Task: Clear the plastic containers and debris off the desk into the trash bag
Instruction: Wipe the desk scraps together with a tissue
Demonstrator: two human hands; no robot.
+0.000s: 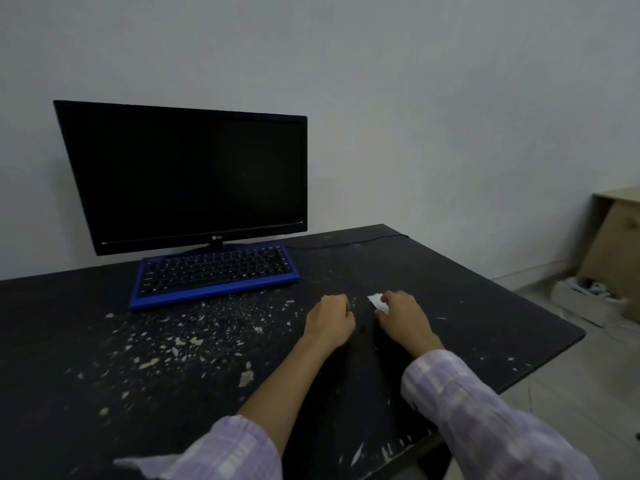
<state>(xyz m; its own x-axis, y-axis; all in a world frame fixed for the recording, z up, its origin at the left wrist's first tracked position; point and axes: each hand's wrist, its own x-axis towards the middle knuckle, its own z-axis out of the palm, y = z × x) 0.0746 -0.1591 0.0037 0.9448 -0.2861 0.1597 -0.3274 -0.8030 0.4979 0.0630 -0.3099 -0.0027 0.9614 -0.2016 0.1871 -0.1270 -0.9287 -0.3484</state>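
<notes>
Head: right fingers (pixel 388 299) (curled) around white scrap (pixel 378 302)

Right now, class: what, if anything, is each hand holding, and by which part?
The right hand pinches a small white scrap by its near edge, between fingertips. The left hand is curled closed; whether it holds anything cannot be told.

Desk (pixel 467 306) fills the lower view. Monitor (pixel 187 174) stands at 11 o'clock by the wall, keyboard (pixel 214 271) directly before it. Debris (pixel 194 337) lies scattered before the keyboard, toward 9 o'clock. Both hands rest at centre: left hand (pixel 330 320) beside right hand (pixel 403 318), which touches a paper scrap (pixel 377 302). Boxes (pixel 613 247) on the floor at 3 o'clock
</notes>
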